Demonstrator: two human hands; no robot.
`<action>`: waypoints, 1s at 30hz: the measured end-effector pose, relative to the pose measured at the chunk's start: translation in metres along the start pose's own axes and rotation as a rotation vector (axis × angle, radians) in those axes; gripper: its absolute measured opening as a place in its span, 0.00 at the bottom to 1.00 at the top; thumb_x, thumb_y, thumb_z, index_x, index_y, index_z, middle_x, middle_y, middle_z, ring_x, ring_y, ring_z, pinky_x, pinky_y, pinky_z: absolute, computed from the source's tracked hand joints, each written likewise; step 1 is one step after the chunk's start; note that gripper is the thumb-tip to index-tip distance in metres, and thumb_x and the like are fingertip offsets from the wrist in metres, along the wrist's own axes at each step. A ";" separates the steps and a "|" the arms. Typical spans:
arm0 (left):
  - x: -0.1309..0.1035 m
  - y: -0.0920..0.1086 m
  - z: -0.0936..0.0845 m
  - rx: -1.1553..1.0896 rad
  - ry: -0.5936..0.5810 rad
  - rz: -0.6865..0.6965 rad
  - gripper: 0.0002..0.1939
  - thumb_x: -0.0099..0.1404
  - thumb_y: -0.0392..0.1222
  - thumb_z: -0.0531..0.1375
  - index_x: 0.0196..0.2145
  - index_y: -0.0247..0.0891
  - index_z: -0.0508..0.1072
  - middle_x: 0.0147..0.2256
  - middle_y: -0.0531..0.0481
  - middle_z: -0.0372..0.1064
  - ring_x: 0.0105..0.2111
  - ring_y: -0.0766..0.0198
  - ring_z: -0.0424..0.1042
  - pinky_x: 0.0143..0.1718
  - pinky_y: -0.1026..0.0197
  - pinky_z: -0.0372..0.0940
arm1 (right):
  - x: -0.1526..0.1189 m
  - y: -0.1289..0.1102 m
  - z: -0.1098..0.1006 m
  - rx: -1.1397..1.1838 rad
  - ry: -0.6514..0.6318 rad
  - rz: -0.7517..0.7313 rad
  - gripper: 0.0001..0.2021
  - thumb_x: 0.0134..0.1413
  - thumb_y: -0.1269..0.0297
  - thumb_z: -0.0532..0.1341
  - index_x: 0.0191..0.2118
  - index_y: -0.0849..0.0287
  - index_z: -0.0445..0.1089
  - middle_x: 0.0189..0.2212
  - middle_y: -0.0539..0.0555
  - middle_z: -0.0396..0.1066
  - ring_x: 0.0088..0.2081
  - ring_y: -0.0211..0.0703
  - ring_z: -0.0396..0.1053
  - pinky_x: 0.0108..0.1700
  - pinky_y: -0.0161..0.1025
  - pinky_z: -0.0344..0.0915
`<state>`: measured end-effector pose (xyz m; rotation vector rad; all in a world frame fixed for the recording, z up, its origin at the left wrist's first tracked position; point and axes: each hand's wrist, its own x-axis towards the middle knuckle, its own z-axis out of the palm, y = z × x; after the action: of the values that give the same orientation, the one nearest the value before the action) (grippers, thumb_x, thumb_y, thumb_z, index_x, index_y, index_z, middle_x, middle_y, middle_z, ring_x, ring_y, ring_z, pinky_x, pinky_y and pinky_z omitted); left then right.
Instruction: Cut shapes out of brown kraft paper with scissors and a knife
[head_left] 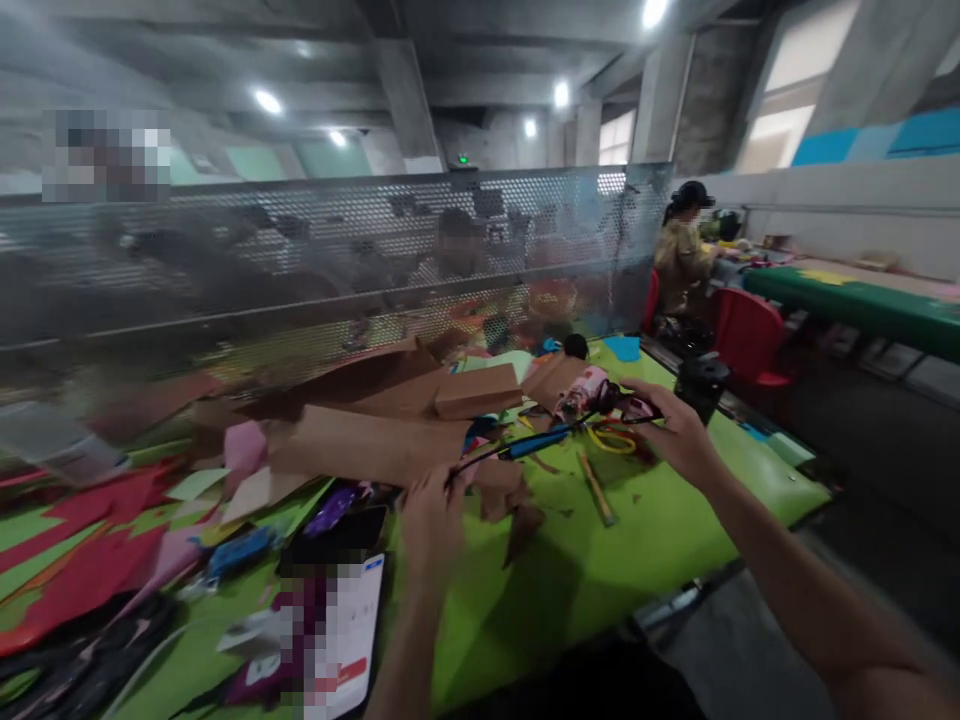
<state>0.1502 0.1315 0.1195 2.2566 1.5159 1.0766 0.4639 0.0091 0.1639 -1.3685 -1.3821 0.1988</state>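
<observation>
A thin black cord stretches between my two hands above the green table. My left hand is closed around its near end, beside a brown cardboard sheet. At the other end, the thumb and fingers of my right hand pinch the cord where it meets a dark, bunched part; blur hides what that part is. Just behind the cord lies a blue-handled tool. A yellow stick and a yellow loop rest on the table under it.
Folded brown cardboard and red paper scraps cover the left side. A phone lies near the front edge. A perforated metal screen borders the back. A black cylinder stands right; a person sits beyond.
</observation>
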 end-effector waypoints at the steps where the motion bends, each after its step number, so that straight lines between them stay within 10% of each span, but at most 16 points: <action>1: -0.001 0.001 -0.004 0.034 -0.012 0.018 0.12 0.67 0.42 0.52 0.35 0.41 0.75 0.37 0.43 0.77 0.43 0.48 0.72 0.47 0.49 0.62 | -0.009 0.008 -0.008 -0.104 0.037 -0.012 0.24 0.52 0.69 0.60 0.56 0.53 0.70 0.53 0.55 0.72 0.54 0.52 0.68 0.58 0.48 0.62; 14: -0.087 0.073 0.023 -0.023 -0.937 0.373 0.13 0.69 0.41 0.51 0.38 0.44 0.76 0.37 0.48 0.78 0.40 0.54 0.75 0.40 0.57 0.64 | -0.127 0.082 -0.042 -0.117 0.131 0.392 0.23 0.45 0.66 0.58 0.50 0.55 0.72 0.45 0.55 0.76 0.48 0.53 0.72 0.53 0.49 0.66; 30: -0.097 0.070 0.010 -0.191 -1.047 0.202 0.17 0.69 0.40 0.52 0.51 0.43 0.74 0.49 0.47 0.76 0.49 0.53 0.72 0.53 0.52 0.63 | -0.152 0.098 -0.044 -0.377 0.063 0.337 0.22 0.44 0.66 0.57 0.49 0.54 0.70 0.45 0.57 0.74 0.48 0.57 0.71 0.52 0.53 0.66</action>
<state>0.1874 0.0183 0.1069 2.2411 0.7151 -0.0286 0.5092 -0.1019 0.0218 -1.9056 -1.1664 0.1176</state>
